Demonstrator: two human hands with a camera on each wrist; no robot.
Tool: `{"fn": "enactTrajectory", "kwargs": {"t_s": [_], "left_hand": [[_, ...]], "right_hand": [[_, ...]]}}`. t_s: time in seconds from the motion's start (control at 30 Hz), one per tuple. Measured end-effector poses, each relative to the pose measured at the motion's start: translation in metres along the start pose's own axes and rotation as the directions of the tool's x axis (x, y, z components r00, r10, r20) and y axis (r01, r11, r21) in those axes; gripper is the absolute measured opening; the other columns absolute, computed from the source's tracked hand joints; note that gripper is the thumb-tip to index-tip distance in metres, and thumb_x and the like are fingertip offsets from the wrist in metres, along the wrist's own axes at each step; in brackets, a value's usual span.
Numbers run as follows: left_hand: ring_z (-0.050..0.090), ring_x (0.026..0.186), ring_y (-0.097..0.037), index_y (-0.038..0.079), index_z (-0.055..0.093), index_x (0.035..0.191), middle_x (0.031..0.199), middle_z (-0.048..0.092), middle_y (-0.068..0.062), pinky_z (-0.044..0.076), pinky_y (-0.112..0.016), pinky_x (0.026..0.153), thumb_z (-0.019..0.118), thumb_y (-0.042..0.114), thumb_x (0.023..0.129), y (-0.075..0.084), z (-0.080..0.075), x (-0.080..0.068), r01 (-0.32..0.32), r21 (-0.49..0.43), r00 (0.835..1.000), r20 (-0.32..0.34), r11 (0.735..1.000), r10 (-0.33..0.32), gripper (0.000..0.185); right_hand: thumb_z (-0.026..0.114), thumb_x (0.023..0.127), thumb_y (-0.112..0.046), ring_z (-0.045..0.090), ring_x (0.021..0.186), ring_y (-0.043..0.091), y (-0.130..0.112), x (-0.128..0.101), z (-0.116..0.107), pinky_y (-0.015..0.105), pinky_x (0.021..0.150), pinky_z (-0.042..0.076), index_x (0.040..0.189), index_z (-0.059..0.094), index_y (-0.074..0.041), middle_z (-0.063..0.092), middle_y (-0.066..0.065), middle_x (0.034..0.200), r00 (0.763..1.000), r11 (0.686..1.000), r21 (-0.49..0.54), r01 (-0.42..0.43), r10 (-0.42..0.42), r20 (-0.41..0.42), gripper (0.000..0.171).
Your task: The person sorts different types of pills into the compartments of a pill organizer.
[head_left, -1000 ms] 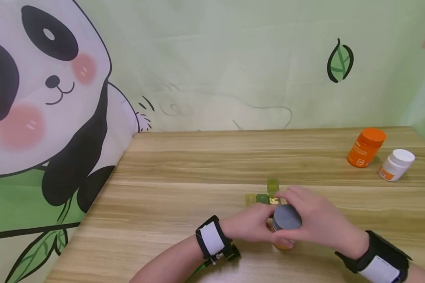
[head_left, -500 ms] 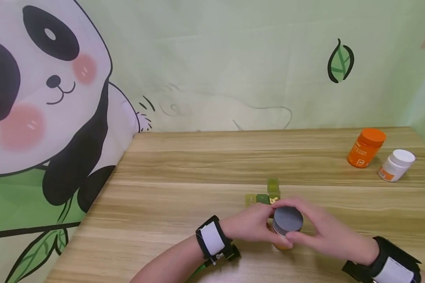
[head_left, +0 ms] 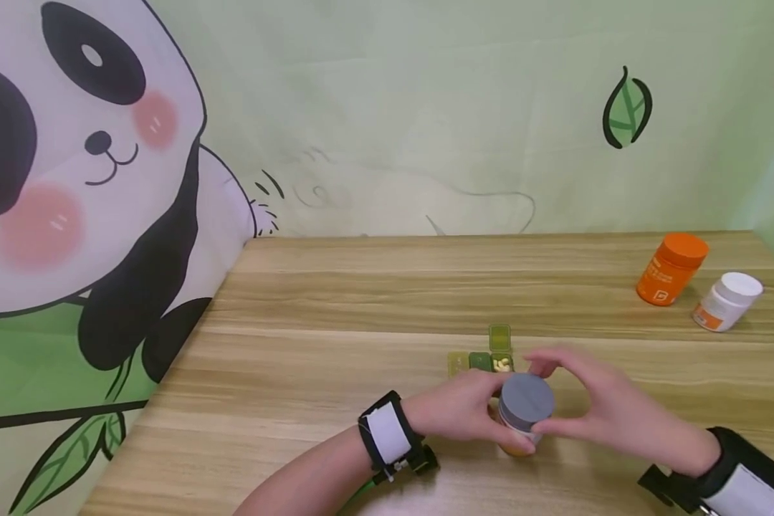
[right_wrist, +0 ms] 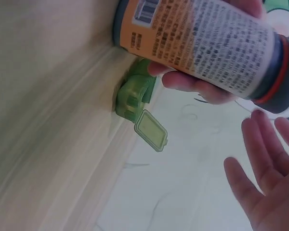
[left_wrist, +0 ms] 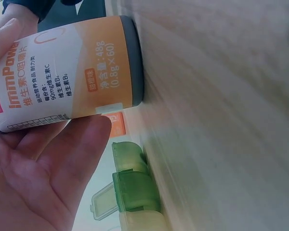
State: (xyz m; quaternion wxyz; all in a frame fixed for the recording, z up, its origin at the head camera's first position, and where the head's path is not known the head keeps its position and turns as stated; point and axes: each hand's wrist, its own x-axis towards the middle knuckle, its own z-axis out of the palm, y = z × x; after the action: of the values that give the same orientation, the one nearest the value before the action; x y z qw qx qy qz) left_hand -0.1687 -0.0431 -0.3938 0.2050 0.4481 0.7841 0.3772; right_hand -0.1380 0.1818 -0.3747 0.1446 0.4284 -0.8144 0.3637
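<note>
Orange grey-capped bottle [head_left: 521,416] stands upright beside pillbox [head_left: 484,360].

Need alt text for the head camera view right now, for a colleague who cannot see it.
A left hand holds an orange bottle with a grey cap upright on a wooden table, while the right hand is open beside the cap. A green pill box sits just behind, one lid raised.

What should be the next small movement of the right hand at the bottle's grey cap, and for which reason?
Probably it should close again on the grey cap for another turn. The right hand is open, its fingers off the cap, while the left hand holds the vitamin bottle on the table, and the cap is still on.
</note>
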Motion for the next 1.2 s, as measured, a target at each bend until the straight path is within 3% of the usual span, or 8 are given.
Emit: {"fn": "enactTrajectory", "kwargs": {"t_s": [0.17, 0.37, 0.57, 0.73, 0.87, 1.0, 1.1, 1.2], "left_hand": [[0.056, 0.087, 0.009, 0.012, 0.058, 0.114, 0.1, 0.064, 0.015, 0.047, -0.014, 0.077, 0.079, 0.026, 0.084, -0.001, -0.002, 0.0, -0.011, 0.009, 1.0, 0.0, 1.0, 0.011, 0.039], [0.056, 0.083, 0.007, 0.012, 0.058, 0.116, 0.098, 0.063, 0.014, 0.047, -0.014, 0.073, 0.079, 0.026, 0.083, -0.002, -0.002, 0.0, -0.019, 0.027, 1.0, -0.017, 0.999, 0.019, 0.041], [0.055, 0.083, 0.008, 0.013, 0.059, 0.114, 0.098, 0.063, 0.014, 0.046, -0.012, 0.074, 0.081, 0.027, 0.081, -0.001, -0.002, 0.001, -0.02, 0.067, 0.999, -0.028, 0.998, 0.022, 0.042], [0.055, 0.082, 0.008, 0.011, 0.061, 0.114, 0.1, 0.065, 0.01, 0.046, -0.012, 0.074, 0.079, 0.021, 0.084, -0.002, 0.0, 0.001, -0.037, 0.052, 0.999, -0.023, 0.998, 0.039, 0.037], [0.054, 0.081, 0.006, 0.008, 0.06, 0.117, 0.101, 0.066, 0.005, 0.047, -0.013, 0.07, 0.076, 0.018, 0.086, -0.003, 0.001, 0.0, -0.052, 0.036, 0.998, -0.03, 0.998, 0.053, 0.037], [0.054, 0.078, 0.006, 0.008, 0.06, 0.115, 0.097, 0.065, 0.008, 0.047, -0.012, 0.067, 0.077, 0.021, 0.085, -0.003, 0.002, 0.0, -0.031, 0.047, 0.999, -0.031, 0.998, 0.033, 0.036], [0.054, 0.077, 0.007, 0.01, 0.061, 0.113, 0.094, 0.064, 0.012, 0.047, -0.013, 0.067, 0.078, 0.024, 0.084, -0.001, 0.002, 0.0, -0.004, 0.028, 1.0, -0.018, 1.0, 0.004, 0.036], [0.056, 0.082, 0.008, 0.011, 0.06, 0.114, 0.097, 0.063, 0.014, 0.048, -0.014, 0.07, 0.079, 0.025, 0.083, 0.0, 0.002, 0.001, 0.019, -0.025, 1.0, -0.006, 1.0, -0.02, 0.039]], "right_hand": [[0.082, 0.073, -0.047, 0.055, 0.11, 0.016, 0.002, 0.011, 0.009, 0.014, 0.098, 0.034, 0.131, 0.054, -0.008, 0.058, 0.002, 0.123, 0.997, 0.997, -0.027, 0.071, -0.07, 0.024, 0.075], [0.064, 0.089, -0.048, 0.057, 0.1, 0.019, -0.003, 0.016, 0.021, 0.016, 0.094, 0.037, 0.121, 0.06, -0.003, 0.062, 0.005, 0.112, 0.978, 0.977, -0.061, 0.203, -0.205, -0.032, 0.055], [0.051, 0.094, -0.057, 0.057, 0.08, 0.014, -0.012, 0.025, 0.028, 0.029, 0.066, 0.05, 0.111, 0.062, -0.004, 0.06, 0.004, 0.098, 0.98, 0.932, -0.325, 0.163, -0.19, -0.055, 0.057], [0.047, 0.094, -0.061, 0.058, 0.079, 0.019, -0.016, 0.025, 0.03, 0.037, 0.064, 0.051, 0.11, 0.063, -0.003, 0.061, 0.007, 0.097, 0.987, 0.899, -0.418, 0.128, -0.157, -0.037, 0.063], [0.06, 0.09, -0.056, 0.057, 0.096, 0.015, -0.017, 0.018, 0.026, 0.033, 0.077, 0.05, 0.12, 0.06, -0.008, 0.058, 0.002, 0.113, 0.997, 0.947, -0.314, 0.075, -0.069, 0.032, 0.056], [0.075, 0.086, -0.033, 0.053, 0.109, 0.012, -0.017, 0.008, 0.021, 0.024, 0.091, 0.043, 0.13, 0.054, -0.013, 0.054, -0.002, 0.125, 0.995, 0.995, -0.093, 0.022, -0.013, 0.094, 0.053], [0.08, 0.082, -0.015, 0.053, 0.112, 0.012, -0.016, 0.002, 0.015, 0.018, 0.095, 0.038, 0.133, 0.051, -0.011, 0.056, 0.0, 0.126, 0.996, 0.998, 0.064, -0.014, 0.008, 0.091, 0.059], [0.08, 0.078, -0.004, 0.054, 0.112, 0.012, -0.014, -0.004, 0.009, 0.016, 0.095, 0.037, 0.133, 0.051, -0.009, 0.058, 0.001, 0.126, 0.997, 0.989, 0.134, -0.063, 0.055, 0.06, 0.063]]}}
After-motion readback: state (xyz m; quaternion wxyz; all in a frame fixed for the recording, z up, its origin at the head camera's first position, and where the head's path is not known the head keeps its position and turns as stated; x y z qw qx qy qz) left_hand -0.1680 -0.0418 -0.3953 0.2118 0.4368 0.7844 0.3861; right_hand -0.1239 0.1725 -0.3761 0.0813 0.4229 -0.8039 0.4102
